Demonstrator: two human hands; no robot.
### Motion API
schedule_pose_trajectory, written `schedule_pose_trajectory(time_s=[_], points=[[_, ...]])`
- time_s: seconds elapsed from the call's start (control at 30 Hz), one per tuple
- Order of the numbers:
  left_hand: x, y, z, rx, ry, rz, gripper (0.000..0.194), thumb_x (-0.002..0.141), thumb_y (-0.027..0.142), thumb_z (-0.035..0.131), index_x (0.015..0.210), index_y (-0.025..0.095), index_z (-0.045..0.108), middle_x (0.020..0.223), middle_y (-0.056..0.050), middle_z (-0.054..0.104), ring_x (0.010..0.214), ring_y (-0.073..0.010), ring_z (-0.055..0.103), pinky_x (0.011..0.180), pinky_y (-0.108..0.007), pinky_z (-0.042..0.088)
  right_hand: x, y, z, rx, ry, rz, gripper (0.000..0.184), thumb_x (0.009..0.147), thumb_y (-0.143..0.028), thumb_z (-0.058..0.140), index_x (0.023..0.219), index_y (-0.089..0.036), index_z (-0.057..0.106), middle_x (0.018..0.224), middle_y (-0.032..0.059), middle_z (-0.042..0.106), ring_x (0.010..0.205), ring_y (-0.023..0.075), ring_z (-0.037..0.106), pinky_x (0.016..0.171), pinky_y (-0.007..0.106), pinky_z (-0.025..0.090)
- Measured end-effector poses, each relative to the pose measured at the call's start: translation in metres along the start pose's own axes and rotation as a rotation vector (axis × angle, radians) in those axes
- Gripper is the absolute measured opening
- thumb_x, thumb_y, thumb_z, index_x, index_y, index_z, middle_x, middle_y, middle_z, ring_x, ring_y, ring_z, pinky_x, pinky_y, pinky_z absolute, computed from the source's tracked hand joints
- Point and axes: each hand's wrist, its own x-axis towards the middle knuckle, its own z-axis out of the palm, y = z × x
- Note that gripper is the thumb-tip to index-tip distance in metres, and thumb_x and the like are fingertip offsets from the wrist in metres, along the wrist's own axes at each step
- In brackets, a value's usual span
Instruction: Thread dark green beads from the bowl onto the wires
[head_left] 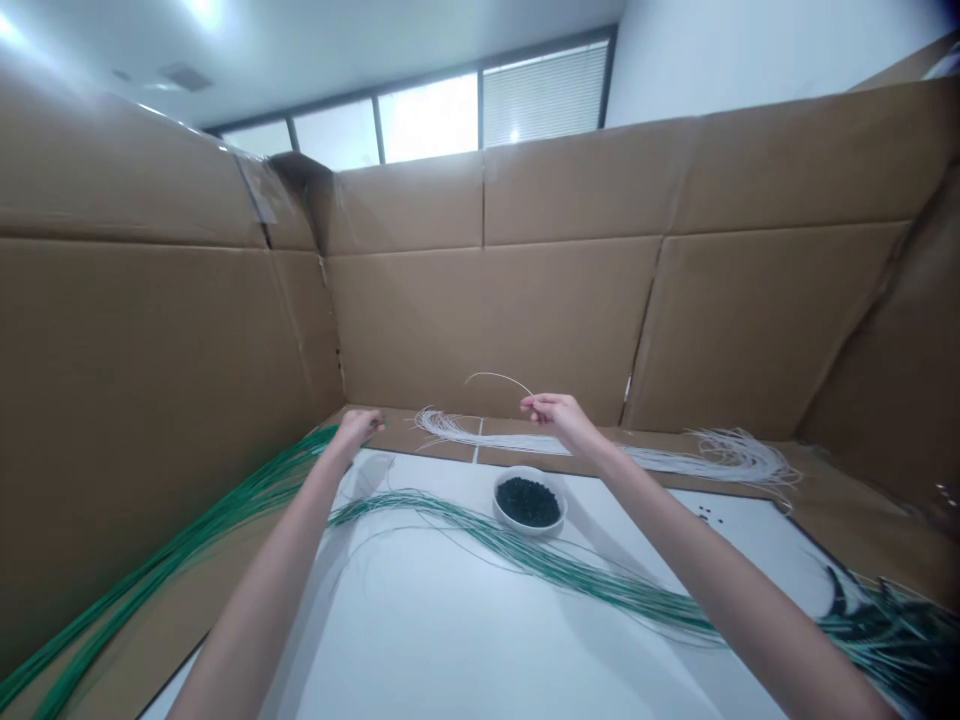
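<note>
My right hand (553, 410) is raised over the far side of the board, its fingertips pinched on one thin white strand (495, 375) that curves out to the left. Below it lies a bundle of white strands (517, 442). My left hand (360, 425) is closed at the far left, beside the end of a green strand bundle (247, 500). A bit of green shows at its fingertips, seemingly a single strand. Between my arms, a white bowl (529, 531) holds small dark green pieces (528, 502). A second green bundle (540, 565) crosses the board in front of it.
Cardboard walls (495, 310) enclose the workspace at the back and sides. A white board (450, 640) covers the surface. Several small dark bits (709, 515) lie right of my right forearm. Dark green, leaf-like pieces (885, 620) are heaped at the right edge.
</note>
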Motion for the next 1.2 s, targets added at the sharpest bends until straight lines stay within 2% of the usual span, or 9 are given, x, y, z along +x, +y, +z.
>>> schedule_pose_trajectory(time_s=[0.2, 0.3, 0.43, 0.57, 0.67, 0.8, 0.93, 1.03, 1.2], points=[[-0.052, 0.049, 0.011, -0.292, -0.333, 0.166, 0.021, 0.072, 0.026, 0.054, 0.083, 0.01, 0.061, 0.061, -0.001, 0.054, 0.04, -0.0016, 0.033, 0.037, -0.015, 0.022, -0.032, -0.003, 0.032, 0.261, 0.049, 0.062, 0.019, 0.066, -0.029, 0.049, 0.073, -0.013, 0.056, 0.052, -0.0013, 0.048, 0.041, 0.0058, 0.034, 0.045, 0.021, 0.032], [-0.072, 0.062, 0.031, -0.393, -0.459, 0.22, 0.028, 0.071, 0.033, 0.056, 0.084, 0.009, 0.062, 0.056, 0.001, 0.05, 0.039, -0.0013, 0.028, 0.037, -0.016, 0.016, -0.046, 0.003, 0.049, 0.279, 0.092, 0.038, 0.026, 0.07, -0.039, 0.044, 0.077, -0.015, 0.054, 0.05, -0.0045, 0.041, 0.042, 0.0067, 0.032, 0.046, 0.021, 0.032], [-0.09, 0.067, 0.065, -0.531, -0.583, 0.248, 0.035, 0.07, 0.039, 0.057, 0.088, 0.01, 0.061, 0.052, 0.004, 0.04, 0.041, -0.0021, 0.029, 0.04, -0.016, 0.019, -0.06, 0.014, 0.066, 0.173, 0.101, -0.023, 0.034, 0.075, -0.046, 0.038, 0.078, -0.016, 0.055, 0.047, -0.0056, 0.036, 0.043, 0.0086, 0.033, 0.045, 0.021, 0.029], [-0.096, 0.061, 0.094, -0.687, -0.581, 0.234, 0.037, 0.066, 0.04, 0.062, 0.087, 0.009, 0.061, 0.049, 0.008, 0.027, 0.04, -0.0017, 0.023, 0.04, -0.016, 0.017, -0.073, 0.021, 0.077, -0.033, 0.026, -0.088, 0.037, 0.079, -0.043, 0.036, 0.072, -0.016, 0.059, 0.048, -0.0031, 0.043, 0.05, 0.0111, 0.042, 0.053, 0.022, 0.032], [-0.095, 0.055, 0.104, -0.793, -0.513, 0.188, 0.028, 0.068, 0.034, 0.061, 0.079, 0.008, 0.06, 0.051, 0.006, 0.034, 0.04, -0.0008, 0.025, 0.038, -0.015, 0.018, -0.084, 0.025, 0.082, -0.201, -0.071, -0.105, 0.034, 0.08, -0.035, 0.038, 0.064, -0.016, 0.061, 0.055, -0.0004, 0.054, 0.056, 0.0121, 0.049, 0.059, 0.022, 0.034], [-0.093, 0.05, 0.105, -0.877, -0.451, 0.086, 0.015, 0.075, 0.025, 0.053, 0.078, 0.01, 0.057, 0.068, 0.0, 0.052, 0.048, -0.002, 0.042, 0.046, -0.014, 0.035, -0.089, 0.034, 0.087, -0.412, -0.178, -0.093, 0.03, 0.08, -0.026, 0.041, 0.061, -0.015, 0.061, 0.06, 0.0022, 0.061, 0.06, 0.0135, 0.054, 0.061, 0.022, 0.034], [-0.094, 0.048, 0.099, -0.892, -0.504, 0.004, 0.014, 0.079, 0.021, 0.046, 0.083, 0.011, 0.056, 0.085, -0.007, 0.06, 0.058, -0.0072, 0.053, 0.056, -0.021, 0.045, -0.087, 0.042, 0.089, -0.604, -0.235, -0.088, 0.031, 0.082, -0.026, 0.038, 0.067, -0.015, 0.062, 0.064, 0.0054, 0.064, 0.064, 0.0159, 0.056, 0.06, 0.023, 0.032], [-0.092, 0.049, 0.098, -0.905, -0.498, -0.016, 0.016, 0.081, 0.02, 0.045, 0.088, 0.011, 0.056, 0.082, -0.007, 0.061, 0.048, -0.0037, 0.047, 0.049, -0.017, 0.041, -0.088, 0.043, 0.091, -0.742, -0.27, -0.101, 0.033, 0.083, -0.026, 0.037, 0.066, -0.015, 0.062, 0.066, 0.0082, 0.064, 0.067, 0.0189, 0.057, 0.061, 0.025, 0.03], [-0.089, 0.049, 0.1, -0.916, -0.439, 0.106, 0.023, 0.078, 0.028, 0.05, 0.093, 0.012, 0.057, 0.081, -0.007, 0.062, 0.043, -0.0014, 0.037, 0.039, -0.014, 0.026, -0.094, 0.042, 0.091, -0.885, -0.341, -0.15, 0.031, 0.081, -0.016, 0.038, 0.061, -0.015, 0.062, 0.069, 0.0104, 0.063, 0.08, 0.0227, 0.054, 0.071, 0.031, 0.028]])
